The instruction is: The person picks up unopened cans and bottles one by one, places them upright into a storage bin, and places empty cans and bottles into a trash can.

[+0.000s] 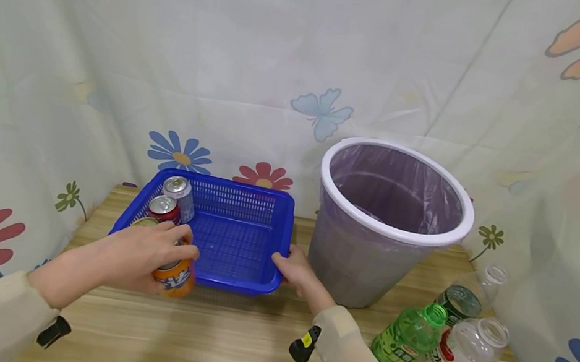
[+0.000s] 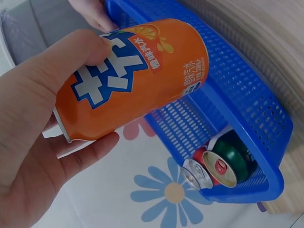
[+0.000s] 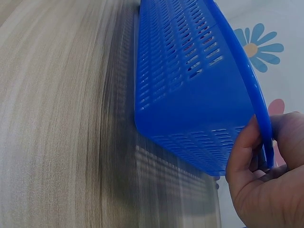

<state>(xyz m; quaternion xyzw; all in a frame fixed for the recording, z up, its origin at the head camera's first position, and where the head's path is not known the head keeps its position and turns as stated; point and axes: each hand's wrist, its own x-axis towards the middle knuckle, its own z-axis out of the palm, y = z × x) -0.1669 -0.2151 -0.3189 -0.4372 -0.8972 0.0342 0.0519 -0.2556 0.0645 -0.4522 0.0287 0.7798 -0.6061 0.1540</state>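
An orange soda can (image 2: pixel 137 80) is gripped between the thumb and fingers of my left hand (image 1: pixel 144 254), over the front left part of the blue basket (image 1: pixel 229 287). My right hand (image 3: pixel 266 175) pinches the basket's rim at its right side, thumb on one side and fingers on the other. Inside the basket at the left stand a silver can (image 1: pixel 179 192), a red can (image 1: pixel 164 209) and a green can (image 2: pixel 232 159). In the head view my left hand hides most of the green can.
Right of the basket stands a grey bin (image 1: pixel 356 266) with a white rim and a plastic liner. Farther right on the wooden table (image 1: pixel 241 355) are a green bottle (image 1: pixel 406 342), a clear bottle with a red and white label (image 1: pixel 467 351) and a clear bottle with a dark label (image 1: pixel 466 301).
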